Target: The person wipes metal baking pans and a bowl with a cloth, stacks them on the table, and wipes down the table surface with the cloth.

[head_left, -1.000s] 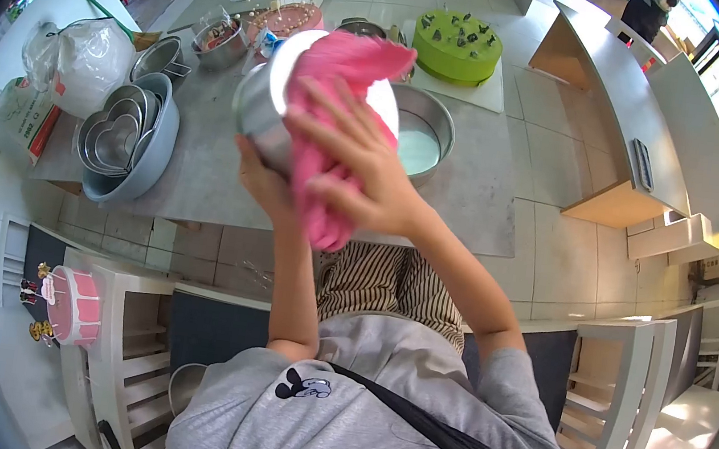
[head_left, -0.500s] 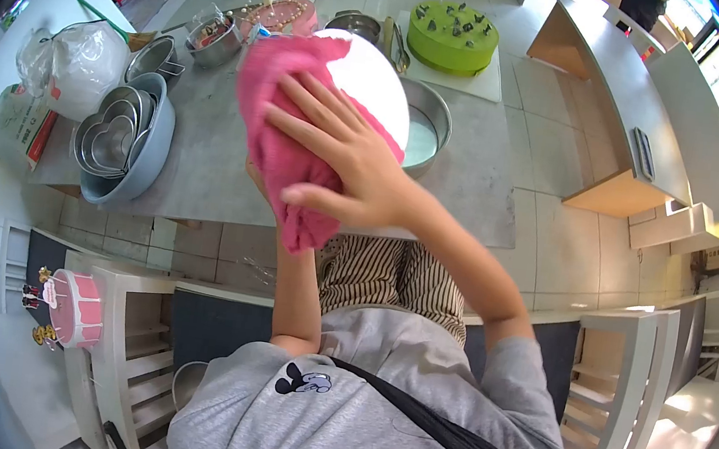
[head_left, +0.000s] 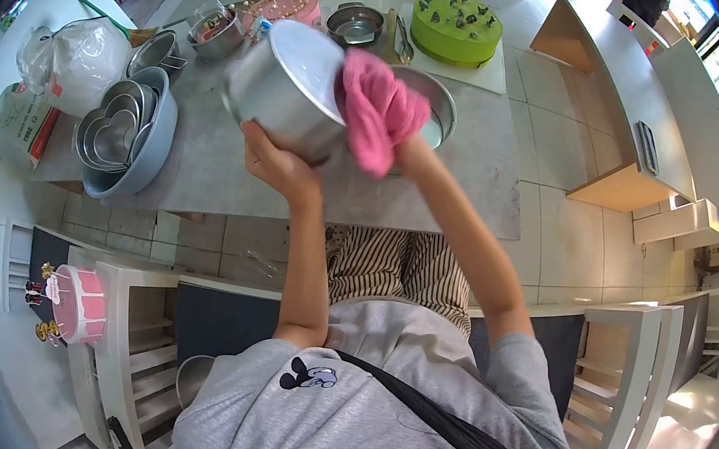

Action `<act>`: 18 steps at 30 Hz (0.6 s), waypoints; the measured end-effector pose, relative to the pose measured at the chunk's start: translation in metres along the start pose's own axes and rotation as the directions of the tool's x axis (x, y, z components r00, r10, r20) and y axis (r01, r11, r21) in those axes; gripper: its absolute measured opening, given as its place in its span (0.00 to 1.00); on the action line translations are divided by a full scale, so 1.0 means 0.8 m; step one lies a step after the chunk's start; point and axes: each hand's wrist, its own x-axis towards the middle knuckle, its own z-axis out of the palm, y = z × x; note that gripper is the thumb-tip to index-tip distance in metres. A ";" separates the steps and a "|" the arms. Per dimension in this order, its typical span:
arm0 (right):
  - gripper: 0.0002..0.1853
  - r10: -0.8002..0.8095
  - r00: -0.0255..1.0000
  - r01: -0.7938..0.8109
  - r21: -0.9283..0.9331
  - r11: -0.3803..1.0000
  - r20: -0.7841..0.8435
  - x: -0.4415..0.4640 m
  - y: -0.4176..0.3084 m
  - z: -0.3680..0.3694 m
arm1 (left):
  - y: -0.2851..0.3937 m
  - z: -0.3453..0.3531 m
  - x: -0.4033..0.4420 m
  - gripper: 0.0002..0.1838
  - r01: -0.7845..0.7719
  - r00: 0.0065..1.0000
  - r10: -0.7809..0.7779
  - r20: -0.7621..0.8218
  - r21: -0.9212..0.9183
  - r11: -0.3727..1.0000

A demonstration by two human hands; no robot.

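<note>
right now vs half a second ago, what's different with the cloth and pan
The pink cloth has moved right across the metal pan, from spread over its left part to bunched at its right edge. The right hand went with it, now mostly hidden. More of the pan's side shows. The left hand still supports the pan; the green cake stayed put.
</note>
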 end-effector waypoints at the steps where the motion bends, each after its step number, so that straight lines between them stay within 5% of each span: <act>1: 0.17 -0.043 0.982 0.124 0.463 0.878 -0.182 -0.041 -0.033 -0.013 | -0.005 0.005 0.000 0.26 -0.081 0.997 0.081 0.011 0.083 0.993; 2: 0.19 0.010 0.934 0.296 0.786 0.543 -0.358 -0.093 -0.078 -0.041 | -0.022 0.004 0.005 0.26 -0.078 0.997 0.077 0.013 0.085 0.993; 4: 0.18 0.008 0.947 0.271 0.811 0.519 -0.321 -0.112 -0.097 -0.076 | -0.060 -0.011 0.019 0.25 -0.112 0.991 0.126 -0.034 0.268 0.957; 5: 0.17 -0.090 0.948 0.295 0.734 0.612 -0.307 -0.119 -0.092 -0.098 | -0.002 0.011 0.001 0.21 0.189 0.982 -0.184 -0.048 0.130 0.973; 6: 0.16 -0.188 0.942 0.329 0.644 0.690 -0.279 -0.125 -0.090 -0.123 | 0.013 0.010 0.002 0.21 0.183 0.983 -0.177 -0.052 0.131 0.974; 7: 0.14 0.003 0.982 0.159 0.835 0.527 -0.189 -0.132 -0.101 -0.158 | 0.022 0.008 0.003 0.20 0.250 0.965 -0.252 0.070 0.028 0.968; 8: 0.21 0.012 1.000 -0.021 0.803 0.596 0.017 -0.124 -0.086 -0.180 | 0.026 0.005 0.003 0.20 0.327 0.930 -0.309 0.198 -0.067 0.942; 9: 0.20 0.086 0.976 0.120 0.820 0.560 -0.201 -0.123 -0.090 -0.189 | 0.026 0.001 0.004 0.20 0.326 0.932 -0.308 0.191 -0.070 0.943; 10: 0.20 0.082 0.977 0.117 0.819 0.561 -0.196 -0.119 -0.103 -0.198 | 0.026 -0.004 0.004 0.19 0.186 0.946 -0.210 0.246 0.116 0.976; 11: 0.22 0.174 0.886 0.308 0.826 0.471 -0.430 -0.113 -0.122 -0.204 | 0.024 -0.007 0.002 0.19 0.030 0.939 -0.125 0.319 0.289 0.957; 12: 0.23 0.286 0.730 0.499 0.770 0.397 -0.620 -0.109 -0.137 -0.204 | 0.017 -0.007 -0.003 0.19 0.034 0.938 -0.131 0.320 0.289 0.957; 15: 0.31 -0.248 0.820 0.468 0.356 0.809 -0.516 -0.120 -0.151 -0.180 | 0.004 -0.001 -0.011 0.19 -0.140 0.950 0.017 0.312 0.375 0.917; 18: 0.35 -0.142 0.906 0.339 0.481 0.809 -0.400 -0.140 -0.177 -0.195 | 0.007 0.000 -0.007 0.18 -0.327 0.890 0.132 0.437 0.410 0.851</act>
